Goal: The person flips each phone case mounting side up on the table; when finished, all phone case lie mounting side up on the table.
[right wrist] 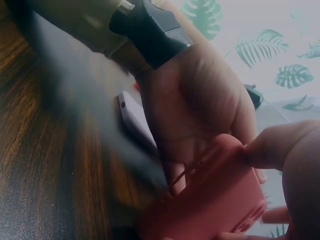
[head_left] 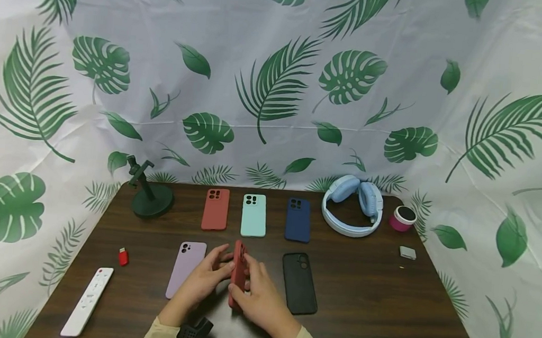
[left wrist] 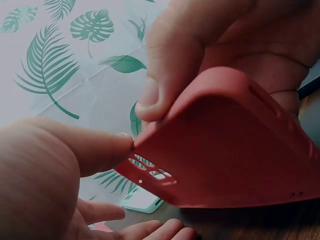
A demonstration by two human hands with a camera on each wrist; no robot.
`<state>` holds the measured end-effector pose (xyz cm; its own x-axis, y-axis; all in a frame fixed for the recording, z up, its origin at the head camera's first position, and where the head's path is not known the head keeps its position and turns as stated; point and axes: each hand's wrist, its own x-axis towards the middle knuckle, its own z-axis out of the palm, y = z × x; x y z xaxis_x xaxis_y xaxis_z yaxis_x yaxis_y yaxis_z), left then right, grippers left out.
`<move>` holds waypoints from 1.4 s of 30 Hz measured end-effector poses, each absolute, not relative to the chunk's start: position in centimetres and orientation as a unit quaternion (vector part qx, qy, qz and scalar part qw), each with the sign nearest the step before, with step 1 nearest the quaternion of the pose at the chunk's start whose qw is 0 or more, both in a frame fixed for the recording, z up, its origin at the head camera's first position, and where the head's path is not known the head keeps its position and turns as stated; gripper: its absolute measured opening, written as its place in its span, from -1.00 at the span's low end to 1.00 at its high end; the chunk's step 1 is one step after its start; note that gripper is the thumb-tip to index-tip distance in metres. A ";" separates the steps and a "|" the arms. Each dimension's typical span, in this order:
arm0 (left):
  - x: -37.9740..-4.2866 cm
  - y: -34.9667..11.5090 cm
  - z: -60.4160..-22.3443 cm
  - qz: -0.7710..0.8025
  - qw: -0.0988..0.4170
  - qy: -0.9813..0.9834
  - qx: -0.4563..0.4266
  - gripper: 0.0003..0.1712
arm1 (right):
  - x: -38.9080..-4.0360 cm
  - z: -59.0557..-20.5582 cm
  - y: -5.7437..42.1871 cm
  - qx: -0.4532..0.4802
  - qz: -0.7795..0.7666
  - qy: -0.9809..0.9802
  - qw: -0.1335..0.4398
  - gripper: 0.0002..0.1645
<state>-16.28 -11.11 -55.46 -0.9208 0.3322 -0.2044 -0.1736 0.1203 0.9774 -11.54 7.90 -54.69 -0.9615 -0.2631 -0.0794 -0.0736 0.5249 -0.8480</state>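
Note:
A red phone case stands on edge above the near middle of the table. My right hand grips it, with the thumb on its near edge and fingers on its back. My left hand is at its other side; in the left wrist view the left thumb touches the edge near the camera cutouts, with the other fingers loose below. Leaves show through those cutouts, and the hollow inside faces left. Flanking the hands are a lilac phone case and a black phone case.
Behind lie another red case, a mint case and a navy case. Headphones, a pink jar and a small grey item are right. Left are a dark stand, a red USB stick and a white remote.

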 end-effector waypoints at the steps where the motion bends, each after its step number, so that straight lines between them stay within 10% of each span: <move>1: -16.3 -11.1 -55.5 0.663 0.192 0.722 0.054 -0.12 | -11.5 -54.7 7.9 -0.100 -0.481 0.865 0.098 -0.05; 42: -16.0 -10.8 -55.2 0.631 0.178 0.754 0.021 -0.37 | -12.1 -55.2 8.1 0.006 -0.373 0.926 0.063 -0.18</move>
<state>-15.97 -10.82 -55.17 -0.9355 0.2564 -0.2430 -0.1940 0.2017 0.9600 -12.09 8.13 -55.15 -0.9920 -0.0362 -0.1208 0.0577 0.7219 -0.6896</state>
